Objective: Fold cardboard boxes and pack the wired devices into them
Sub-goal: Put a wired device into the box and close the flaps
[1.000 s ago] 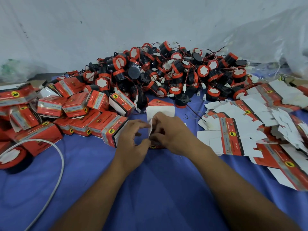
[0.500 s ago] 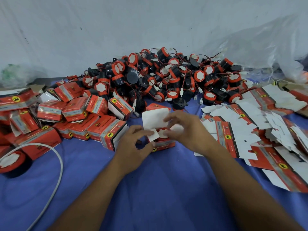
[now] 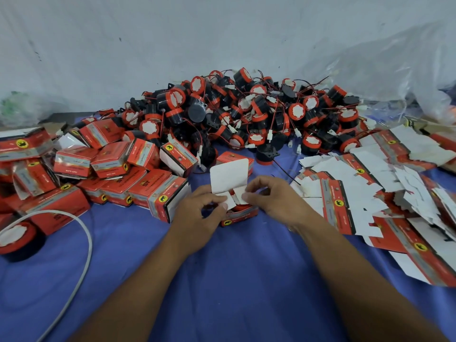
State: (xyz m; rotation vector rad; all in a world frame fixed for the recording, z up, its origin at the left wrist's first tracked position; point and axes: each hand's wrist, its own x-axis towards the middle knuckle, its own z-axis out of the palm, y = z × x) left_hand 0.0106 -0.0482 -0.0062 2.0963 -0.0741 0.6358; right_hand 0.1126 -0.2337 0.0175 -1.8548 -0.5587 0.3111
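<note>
A small red cardboard box [image 3: 238, 215] stands on the blue cloth in the middle, its white lid flap [image 3: 229, 174] upright. A red-and-black wired device shows inside it. My left hand [image 3: 197, 218] pinches the left side flap of the box. My right hand [image 3: 274, 197] pinches the right side flap. Behind lies a big heap of wired devices [image 3: 246, 114], black with red rims and thin red-black leads. Flat unfolded boxes [image 3: 357, 193] are spread at the right.
Several closed red boxes [image 3: 111, 174] are piled at the left. A tape roll [image 3: 17, 240] and a white cable [image 3: 81, 265] lie at the near left. A clear plastic bag [image 3: 394, 70] is at the back right. The blue cloth [image 3: 222, 280] covers the table.
The box's lid flap has come up and stands open. Both hands have shifted from the box's top to its two side flaps. The view has tilted slightly.
</note>
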